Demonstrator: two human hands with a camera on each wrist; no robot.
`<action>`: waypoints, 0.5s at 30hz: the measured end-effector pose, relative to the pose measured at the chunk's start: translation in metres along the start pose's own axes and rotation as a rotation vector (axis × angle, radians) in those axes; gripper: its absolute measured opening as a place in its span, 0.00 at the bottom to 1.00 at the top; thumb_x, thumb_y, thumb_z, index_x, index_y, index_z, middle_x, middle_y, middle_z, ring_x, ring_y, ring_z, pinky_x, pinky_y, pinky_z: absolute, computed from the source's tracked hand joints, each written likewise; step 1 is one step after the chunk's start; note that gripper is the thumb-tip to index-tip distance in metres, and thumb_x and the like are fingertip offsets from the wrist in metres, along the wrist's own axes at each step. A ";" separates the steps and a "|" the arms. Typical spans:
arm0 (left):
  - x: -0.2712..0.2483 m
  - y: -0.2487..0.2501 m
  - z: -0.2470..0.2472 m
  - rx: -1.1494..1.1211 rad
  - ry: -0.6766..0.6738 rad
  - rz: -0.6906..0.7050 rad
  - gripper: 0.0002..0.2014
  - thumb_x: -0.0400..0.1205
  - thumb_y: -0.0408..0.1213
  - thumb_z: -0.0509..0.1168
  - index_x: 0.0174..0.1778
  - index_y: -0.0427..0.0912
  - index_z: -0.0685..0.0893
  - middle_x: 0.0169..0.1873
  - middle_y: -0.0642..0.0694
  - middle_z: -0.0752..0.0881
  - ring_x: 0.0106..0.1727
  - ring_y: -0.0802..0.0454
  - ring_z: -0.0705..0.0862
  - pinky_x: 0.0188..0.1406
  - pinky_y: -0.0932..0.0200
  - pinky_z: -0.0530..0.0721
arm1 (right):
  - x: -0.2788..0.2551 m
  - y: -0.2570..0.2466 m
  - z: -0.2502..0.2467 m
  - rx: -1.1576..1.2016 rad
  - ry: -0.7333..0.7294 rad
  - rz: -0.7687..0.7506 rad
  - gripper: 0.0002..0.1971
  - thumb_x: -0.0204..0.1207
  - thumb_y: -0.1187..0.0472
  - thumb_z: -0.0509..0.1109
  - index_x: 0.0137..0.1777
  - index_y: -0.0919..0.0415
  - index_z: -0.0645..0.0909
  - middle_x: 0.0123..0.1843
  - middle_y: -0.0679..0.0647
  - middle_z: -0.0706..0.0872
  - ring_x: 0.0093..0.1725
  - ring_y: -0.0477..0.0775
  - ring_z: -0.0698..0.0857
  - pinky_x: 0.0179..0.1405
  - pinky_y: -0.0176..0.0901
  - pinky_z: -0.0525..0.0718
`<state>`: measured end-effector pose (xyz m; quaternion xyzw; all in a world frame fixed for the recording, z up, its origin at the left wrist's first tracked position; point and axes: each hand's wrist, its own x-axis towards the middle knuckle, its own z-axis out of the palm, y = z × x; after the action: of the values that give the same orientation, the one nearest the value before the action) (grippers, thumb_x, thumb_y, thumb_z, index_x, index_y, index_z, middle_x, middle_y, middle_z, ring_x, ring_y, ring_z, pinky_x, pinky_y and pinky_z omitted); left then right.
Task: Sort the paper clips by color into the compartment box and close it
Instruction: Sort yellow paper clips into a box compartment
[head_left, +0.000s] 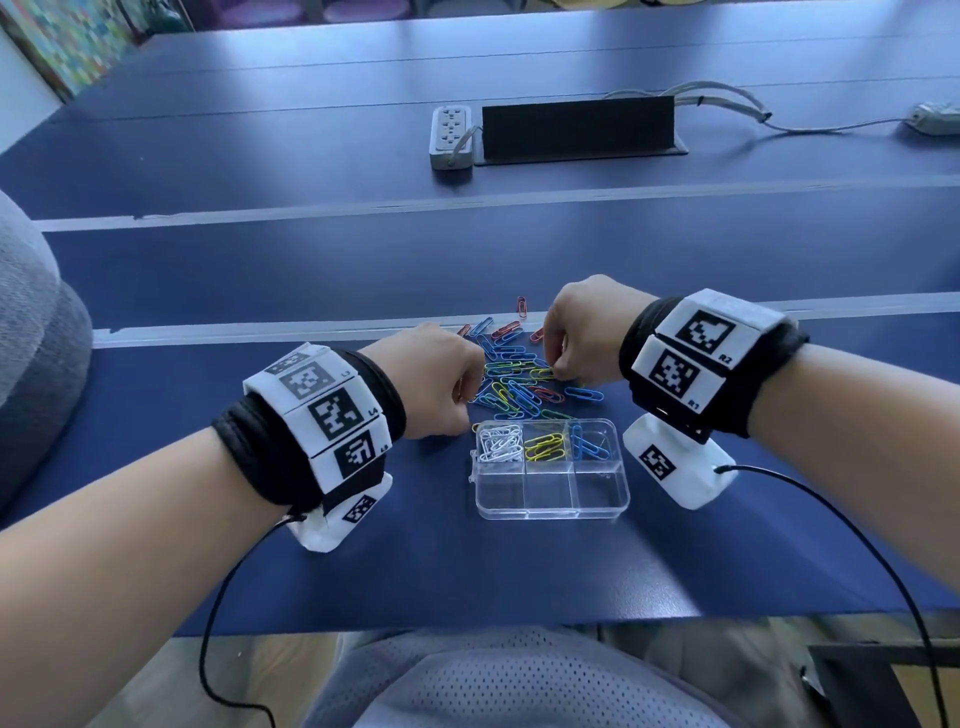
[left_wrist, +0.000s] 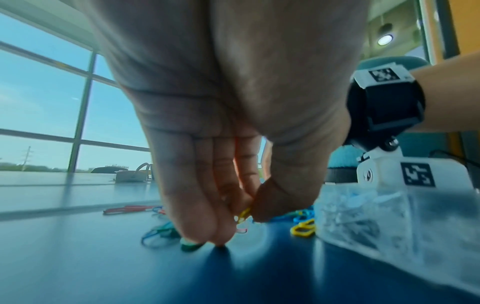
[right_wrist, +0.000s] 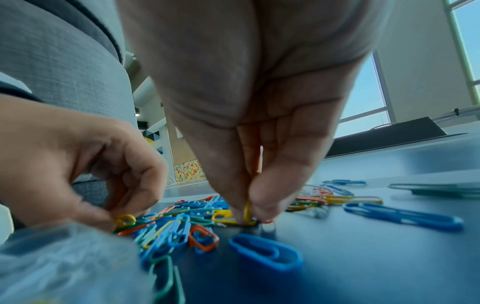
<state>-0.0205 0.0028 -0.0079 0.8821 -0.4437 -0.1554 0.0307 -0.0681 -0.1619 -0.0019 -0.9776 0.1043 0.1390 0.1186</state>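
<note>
While the left hand (head_left: 434, 382) is pinching a yellow clip (left_wrist: 243, 215) at the pile's (head_left: 514, 371) left edge, the right hand (head_left: 587, 325) is pinching another yellow one (right_wrist: 246, 211) farther right; the open compartment box (head_left: 550, 499) is sitting just nearer, holding white, yellow and blue clips.

Both forearms are bare. Each wrist wears a black fabric wrap (head_left: 270, 457) carrying a band of white blocks (head_left: 322, 410) printed with square black-and-white markers, labelled L3 to L5 on the left, R1 and R2 on the right. Beneath each wrist hangs a white camera housing (head_left: 675, 462) with its own marker and a thin black cable (head_left: 852, 525). A grey mesh garment (head_left: 509, 675) covers the lap
</note>
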 end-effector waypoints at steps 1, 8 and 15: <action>-0.001 -0.001 0.000 -0.039 0.011 -0.010 0.06 0.71 0.34 0.64 0.41 0.49 0.81 0.24 0.58 0.73 0.29 0.59 0.71 0.35 0.64 0.69 | -0.001 0.001 -0.001 0.023 0.010 -0.008 0.07 0.71 0.63 0.72 0.47 0.57 0.89 0.40 0.53 0.87 0.47 0.58 0.87 0.45 0.40 0.84; -0.004 -0.003 -0.001 -0.240 0.049 -0.014 0.08 0.71 0.31 0.63 0.37 0.45 0.86 0.29 0.50 0.83 0.29 0.59 0.76 0.32 0.66 0.75 | -0.002 0.000 0.000 0.007 -0.009 -0.138 0.06 0.66 0.63 0.78 0.41 0.53 0.91 0.28 0.43 0.79 0.43 0.55 0.87 0.45 0.40 0.85; 0.003 0.000 0.005 -0.213 -0.032 -0.017 0.09 0.75 0.29 0.56 0.33 0.46 0.78 0.28 0.54 0.78 0.33 0.57 0.74 0.35 0.62 0.72 | 0.000 0.003 0.000 -0.017 0.016 -0.138 0.06 0.70 0.62 0.71 0.34 0.56 0.89 0.28 0.50 0.85 0.37 0.54 0.82 0.45 0.43 0.87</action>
<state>-0.0201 0.0009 -0.0131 0.8749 -0.4177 -0.2160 0.1159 -0.0685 -0.1647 -0.0028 -0.9845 0.0366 0.1235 0.1188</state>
